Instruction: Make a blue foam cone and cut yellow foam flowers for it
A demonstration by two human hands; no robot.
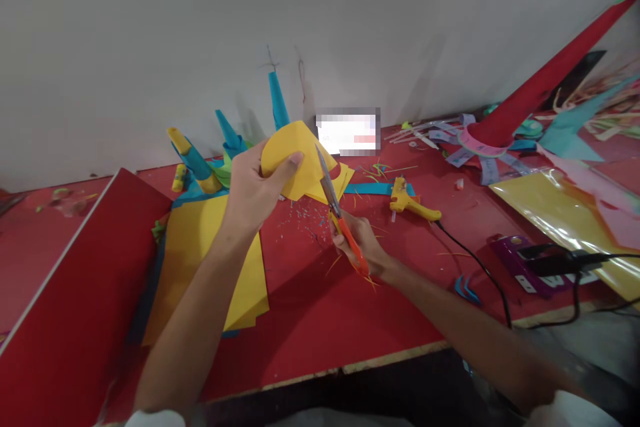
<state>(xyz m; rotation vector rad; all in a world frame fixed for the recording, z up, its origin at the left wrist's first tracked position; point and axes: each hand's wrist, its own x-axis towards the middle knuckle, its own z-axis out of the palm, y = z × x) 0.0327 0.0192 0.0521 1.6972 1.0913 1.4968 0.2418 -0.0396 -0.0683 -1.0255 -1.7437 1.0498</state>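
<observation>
Between the thumb and fingers of my left hand [263, 180] is a piece of yellow paper [293, 157], raised above the table and curled over at its left side. My right hand [363, 240] grips scissors [355, 247] with orange handles. Their blades point up and away, against the right side of the yellow paper; whether they are cutting into it I cannot tell. Just behind lie more yellow paper pieces [345, 183]. Under my left forearm rests a stack of yellow sheets [247, 280] with blue sheets beneath.
A yellow glue gun [413, 202] with a black cord lies right of my right hand, near a blue strip [370, 189]. A purple power strip [535, 267] sits at the right. Blue paper cones [279, 100] stand by the wall. A red panel [75, 293] rises at the left.
</observation>
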